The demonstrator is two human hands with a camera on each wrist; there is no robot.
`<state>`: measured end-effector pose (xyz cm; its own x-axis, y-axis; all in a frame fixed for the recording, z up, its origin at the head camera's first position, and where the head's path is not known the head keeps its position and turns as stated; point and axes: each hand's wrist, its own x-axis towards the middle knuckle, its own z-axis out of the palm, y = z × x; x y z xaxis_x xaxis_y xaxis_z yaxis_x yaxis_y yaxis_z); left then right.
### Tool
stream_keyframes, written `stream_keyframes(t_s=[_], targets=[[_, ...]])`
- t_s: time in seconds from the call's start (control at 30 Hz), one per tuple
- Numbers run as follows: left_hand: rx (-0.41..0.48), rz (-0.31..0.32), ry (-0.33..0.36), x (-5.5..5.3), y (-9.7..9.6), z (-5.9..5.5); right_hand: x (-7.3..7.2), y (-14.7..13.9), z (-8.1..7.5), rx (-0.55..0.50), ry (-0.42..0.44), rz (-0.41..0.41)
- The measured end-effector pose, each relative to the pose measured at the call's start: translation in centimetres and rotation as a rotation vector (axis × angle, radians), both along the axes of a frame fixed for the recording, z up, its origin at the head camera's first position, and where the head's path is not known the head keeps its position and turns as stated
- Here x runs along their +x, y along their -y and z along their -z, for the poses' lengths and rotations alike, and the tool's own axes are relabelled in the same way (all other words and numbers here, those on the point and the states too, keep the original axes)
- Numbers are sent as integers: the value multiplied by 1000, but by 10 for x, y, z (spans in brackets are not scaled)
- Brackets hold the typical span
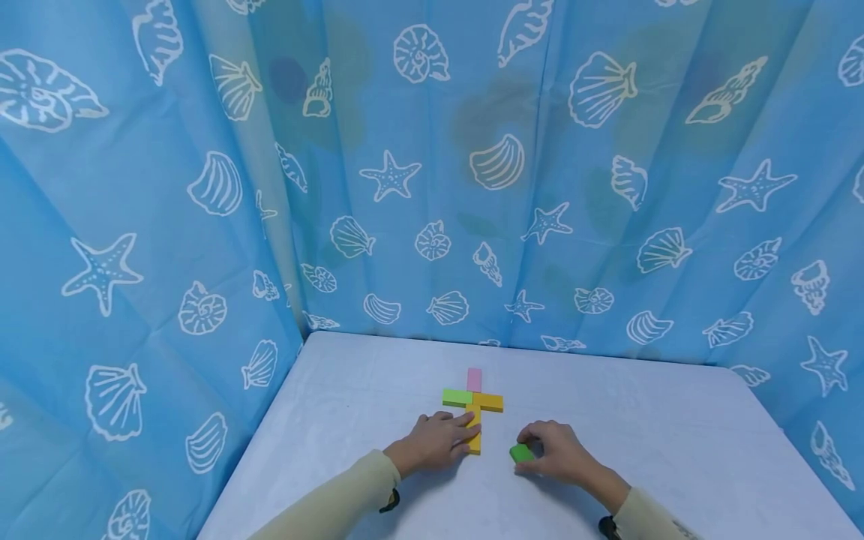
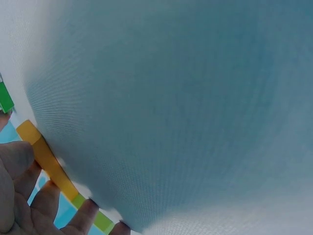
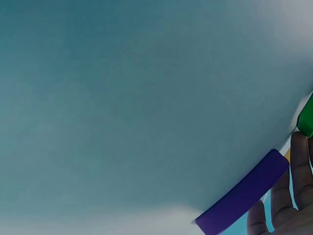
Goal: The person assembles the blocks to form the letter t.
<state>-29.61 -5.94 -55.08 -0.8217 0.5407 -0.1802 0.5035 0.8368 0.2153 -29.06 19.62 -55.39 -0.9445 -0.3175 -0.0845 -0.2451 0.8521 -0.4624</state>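
On the white table a pink block, a light green block, an orange block and a yellow-orange lower arm form a cross. My left hand lies over the lower arm, fingers extended across it and touching it. To the right, my right hand pinches a green block between thumb and finger. The right wrist view shows a purple block close by the other fingers of that hand; in the head view the hand hides it.
A white cloth covers the table. Blue curtains printed with white shells and starfish hang behind it and along the left side. Both forearms come in from the front edge.
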Motion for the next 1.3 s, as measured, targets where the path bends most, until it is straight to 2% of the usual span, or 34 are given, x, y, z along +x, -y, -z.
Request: stream_keyframes(t_s=[0.3,0.47,0.63,0.93,1.3], targets=[[-1,-14,-3,1,0,-1,-2,7,-3,-9,11,-20],[4,-11,7,1,0,-1,-1,9,-1,-57,39,-35],[3,-4,2,1,1,1,0,11,0,-114,74,-75],[7,5,-5,-1,1,5,-1,13,2,-124,85,-129],[3,-3,-4,0,0,2,2,11,-6,-154,91,-151]])
